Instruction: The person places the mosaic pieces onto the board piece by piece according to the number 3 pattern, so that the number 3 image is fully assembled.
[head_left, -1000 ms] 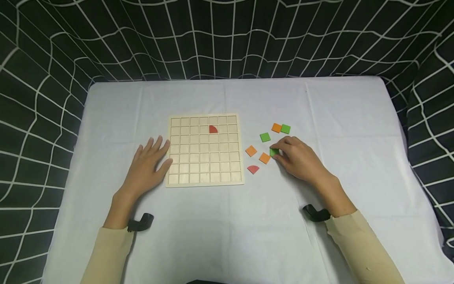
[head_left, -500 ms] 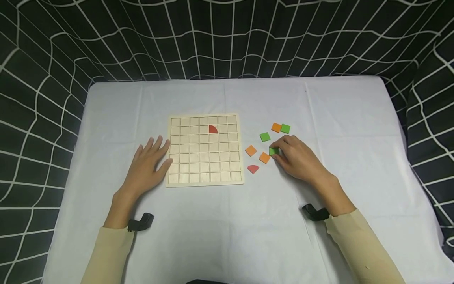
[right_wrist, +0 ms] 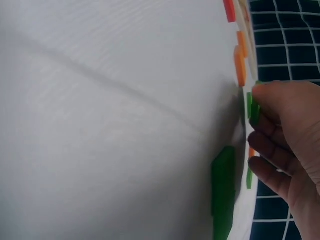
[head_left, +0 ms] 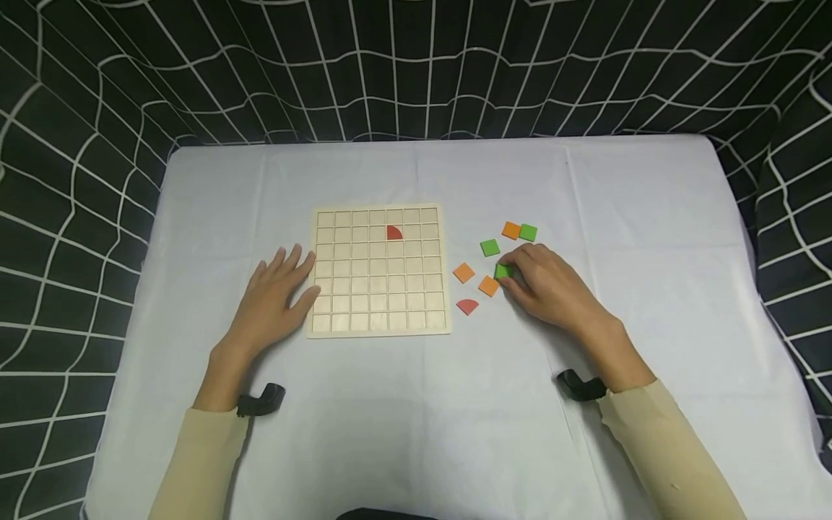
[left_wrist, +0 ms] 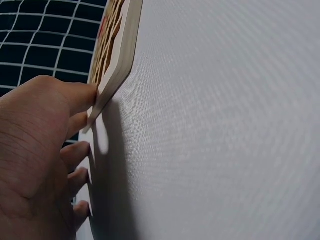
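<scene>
My right hand (head_left: 552, 285) pinches a green square tile (head_left: 503, 271) between thumb and fingertips, among the loose tiles right of the board. The right wrist view shows that tile (right_wrist: 255, 112) at the thumb tip, close over the cloth. My left hand (head_left: 269, 307) lies spread at the left side of a pale wooden grid board (head_left: 379, 334). Its thumb and index finger touch the board's edge (left_wrist: 117, 75) in the left wrist view. A red quarter-circle piece (head_left: 393, 232) sits in one cell near the board's top.
Around the right hand lie orange tiles (head_left: 464, 272), green tiles (head_left: 490, 248) and a red quarter-circle piece (head_left: 467, 307). Another green piece (right_wrist: 223, 195) lies under the right hand, hidden in the head view. White cloth (head_left: 416, 404) covers the table; dark netting-covered walls (head_left: 416, 65) surround it.
The whole head view has shifted slightly. The green tile in my right fingertips now looks a little tilted. My left hand stays at the board's edge.
</scene>
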